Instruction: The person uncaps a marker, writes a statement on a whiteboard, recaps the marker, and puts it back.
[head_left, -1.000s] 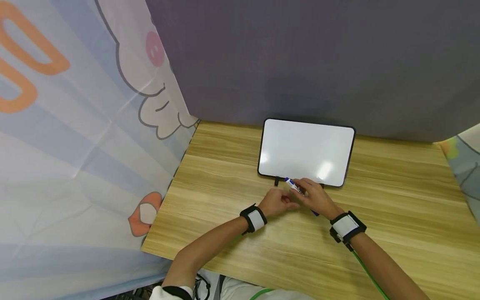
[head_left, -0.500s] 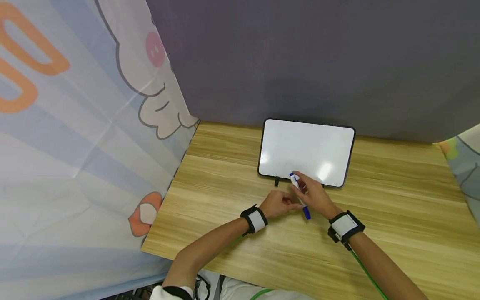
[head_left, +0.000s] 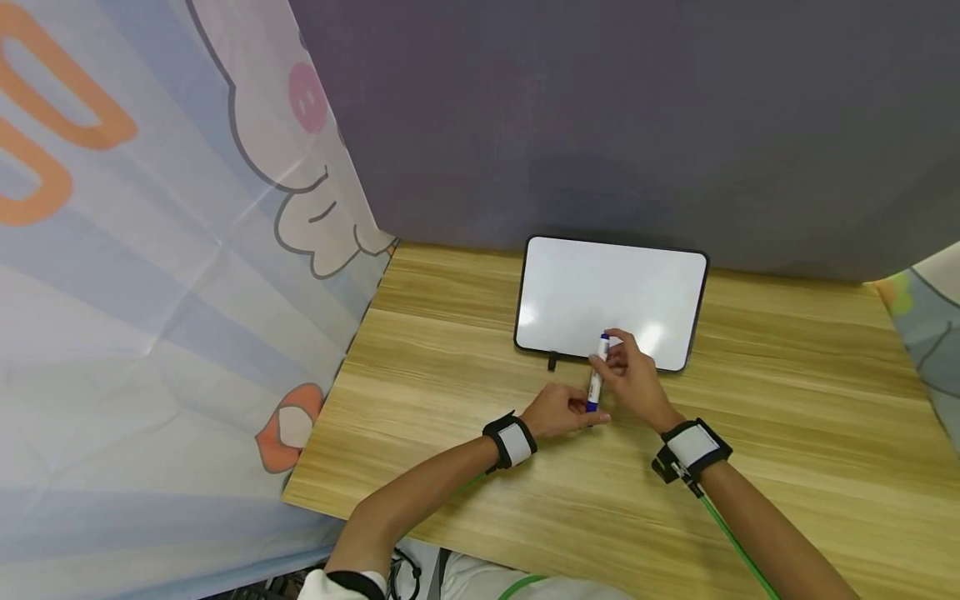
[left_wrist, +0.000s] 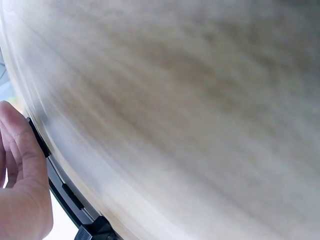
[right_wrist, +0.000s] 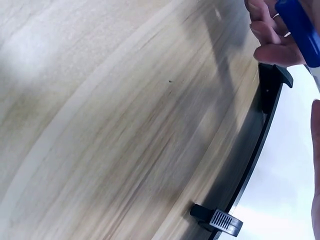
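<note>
A white marker (head_left: 596, 385) with blue ends stands nearly upright in the head view, between my two hands and overlapping the whiteboard's lower edge. My right hand (head_left: 633, 379) pinches its upper part between thumb and fingers. At the lower end, the blue cap (right_wrist: 299, 31) lies between the thumb and curled fingers of my left hand (head_left: 558, 410). Behind them the blank whiteboard (head_left: 611, 296), black-framed, leans back on the table. In the left wrist view the left hand (left_wrist: 25, 175) shows only at the left edge, and the marker is out of sight.
The wooden table (head_left: 435, 333) has a dark grey panel (head_left: 615, 125) along its back. A small black foot (head_left: 552, 362) juts from the whiteboard's lower edge. A printed cloth (head_left: 187, 333) hangs at the left. A green cable (head_left: 738, 542) runs along the right forearm.
The marker has turned from slanting to nearly upright, and its lower blue end has swung left into the left hand. My right hand has shifted slightly up; the left hand has barely moved.
</note>
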